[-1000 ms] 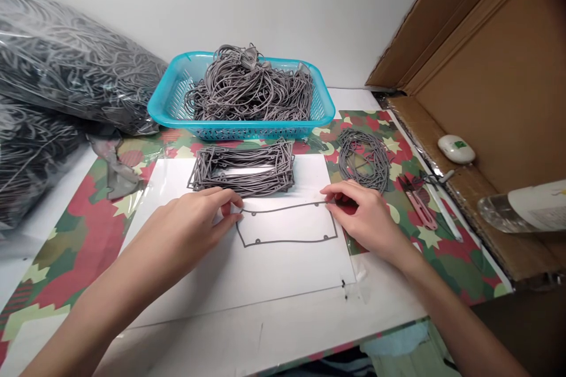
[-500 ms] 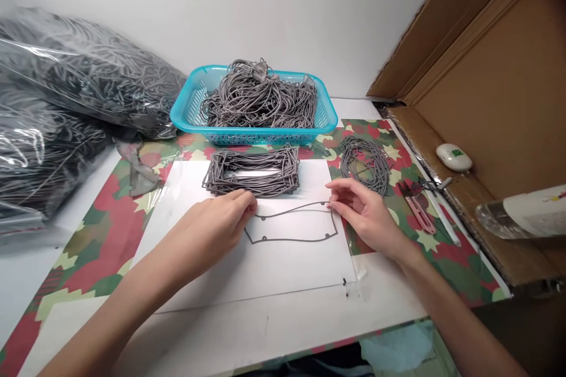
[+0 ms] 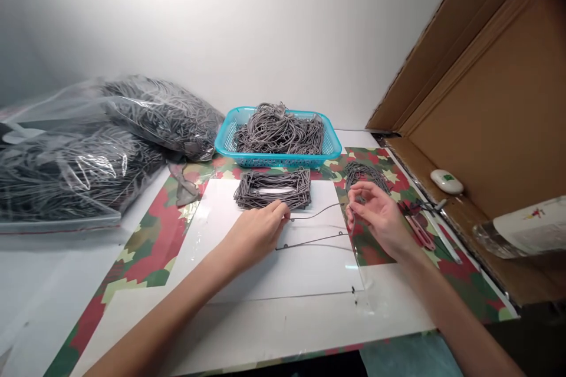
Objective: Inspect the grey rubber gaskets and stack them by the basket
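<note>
1. White sheet [image 3: 265, 274]: lies flat on the patterned table cover [image 3: 152, 241]. Small black marks sit at its near right corner.
2. Gray frame [image 3: 313, 241]: thin, four-sided, with small eyelets along its long sides. It spans the gap between both hands, over the white sheet. Shadow lines below the long sides show these parts clear of the surface.
3. Left hand [image 3: 260, 231]: fingertips together, clamped on the frame at its upper left corner. The lower left corner projects from below the fingers, nearer the viewer.
4. Right hand [image 3: 375, 211]: thumb and forefinger pinched on the frame at its upper right corner. The short right side hangs below this grip; the lower long side runs from there toward the left hand.
5. Pink-handled tool [image 3: 422, 234] and white pen-like stick [image 3: 446, 240]: side by side, right of the right hand.
6. Stack of gray frames [image 3: 276, 200]: on the far part of the sheet, just beyond the left hand.
7. Gray bundle [image 3: 365, 172]: beyond the right hand, partly hidden by it.
8. Blue basket [image 3: 278, 159]: behind the stack, heaped with gray strands [image 3: 280, 132].
</note>
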`<state>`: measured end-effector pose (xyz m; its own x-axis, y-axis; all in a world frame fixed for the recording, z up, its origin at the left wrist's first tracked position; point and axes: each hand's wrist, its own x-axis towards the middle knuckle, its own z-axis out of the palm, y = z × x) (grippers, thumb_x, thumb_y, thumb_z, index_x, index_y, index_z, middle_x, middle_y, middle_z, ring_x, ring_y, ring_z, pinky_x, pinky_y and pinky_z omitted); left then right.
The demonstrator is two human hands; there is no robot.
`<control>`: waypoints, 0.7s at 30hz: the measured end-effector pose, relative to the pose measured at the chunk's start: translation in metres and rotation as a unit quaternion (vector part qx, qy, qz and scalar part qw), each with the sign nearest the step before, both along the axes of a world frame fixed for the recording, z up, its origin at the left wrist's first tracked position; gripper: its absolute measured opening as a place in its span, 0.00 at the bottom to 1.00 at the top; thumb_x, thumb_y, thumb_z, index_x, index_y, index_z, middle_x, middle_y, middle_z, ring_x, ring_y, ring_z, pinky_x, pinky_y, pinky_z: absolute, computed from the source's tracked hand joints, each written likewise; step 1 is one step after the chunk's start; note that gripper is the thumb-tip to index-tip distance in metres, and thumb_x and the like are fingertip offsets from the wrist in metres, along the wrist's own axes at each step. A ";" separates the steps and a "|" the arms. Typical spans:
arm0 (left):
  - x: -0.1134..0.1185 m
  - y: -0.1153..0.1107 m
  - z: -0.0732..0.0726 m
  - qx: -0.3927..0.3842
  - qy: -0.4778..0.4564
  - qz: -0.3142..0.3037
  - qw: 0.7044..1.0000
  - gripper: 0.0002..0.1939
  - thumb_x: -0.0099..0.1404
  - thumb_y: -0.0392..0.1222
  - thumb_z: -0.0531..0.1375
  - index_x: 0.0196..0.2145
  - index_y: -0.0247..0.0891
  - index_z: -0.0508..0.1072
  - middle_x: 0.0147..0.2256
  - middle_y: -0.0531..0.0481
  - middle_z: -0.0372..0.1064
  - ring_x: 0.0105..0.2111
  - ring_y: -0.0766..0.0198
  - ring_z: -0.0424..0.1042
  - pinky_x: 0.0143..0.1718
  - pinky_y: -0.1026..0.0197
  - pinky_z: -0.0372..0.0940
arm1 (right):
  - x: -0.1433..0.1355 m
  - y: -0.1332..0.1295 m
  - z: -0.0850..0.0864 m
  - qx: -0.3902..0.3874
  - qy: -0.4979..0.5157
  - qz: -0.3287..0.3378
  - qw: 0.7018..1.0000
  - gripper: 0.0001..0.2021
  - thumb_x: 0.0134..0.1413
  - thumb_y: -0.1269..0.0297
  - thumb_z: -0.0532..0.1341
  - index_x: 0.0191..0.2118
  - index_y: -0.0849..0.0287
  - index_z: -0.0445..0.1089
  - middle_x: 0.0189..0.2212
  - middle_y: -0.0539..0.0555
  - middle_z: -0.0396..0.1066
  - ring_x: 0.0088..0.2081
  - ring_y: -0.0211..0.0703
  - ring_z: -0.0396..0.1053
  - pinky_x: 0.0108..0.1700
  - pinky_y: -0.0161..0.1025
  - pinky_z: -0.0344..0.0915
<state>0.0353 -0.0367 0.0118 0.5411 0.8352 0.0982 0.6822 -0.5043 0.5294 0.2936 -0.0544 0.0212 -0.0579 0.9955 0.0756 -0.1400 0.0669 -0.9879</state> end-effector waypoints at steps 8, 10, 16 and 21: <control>-0.011 0.019 0.019 -0.037 -0.256 0.079 0.963 0.10 0.70 0.49 0.45 0.35 0.41 0.59 0.28 0.52 0.68 0.29 0.63 0.70 0.31 0.60 0.67 | -0.037 0.019 0.030 -0.002 0.007 -0.049 0.999 0.14 0.45 0.62 0.68 0.39 0.56 0.67 0.31 0.45 0.60 0.22 0.30 0.62 0.17 0.31 0.65; -0.015 0.026 0.019 -0.036 -0.310 0.120 0.943 0.11 0.69 0.51 0.46 0.36 0.42 0.57 0.25 0.55 0.64 0.26 0.64 0.70 0.29 0.60 0.69 | -0.049 0.031 0.037 -0.014 0.013 -0.051 0.999 0.15 0.43 0.63 0.67 0.39 0.56 0.66 0.31 0.45 0.60 0.23 0.30 0.62 0.16 0.30 0.64; -0.032 0.041 0.013 0.008 -0.363 0.234 0.902 0.16 0.64 0.55 0.54 0.39 0.40 0.62 0.25 0.58 0.61 0.16 0.70 0.61 0.16 0.65 0.60 | -0.076 0.066 0.045 -0.063 0.005 -0.018 0.998 0.13 0.40 0.71 0.63 0.37 0.58 0.67 0.28 0.45 0.60 0.23 0.30 0.62 0.18 0.31 0.67; -0.036 0.047 0.006 0.067 -0.288 0.246 0.923 0.15 0.62 0.53 0.57 0.35 0.38 0.72 0.27 0.52 0.70 0.21 0.67 0.65 0.23 0.64 0.61 | -0.085 0.077 0.039 -0.079 -0.020 -0.016 0.997 0.12 0.37 0.75 0.61 0.34 0.57 0.68 0.28 0.46 0.61 0.23 0.31 0.63 0.17 0.30 0.68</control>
<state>-0.0010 0.0104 0.0179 -0.0750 0.9254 0.3714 0.4714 -0.2953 0.8310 0.2089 0.0230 0.0607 -0.0263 0.9962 -0.0835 -0.1009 -0.0857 -0.9912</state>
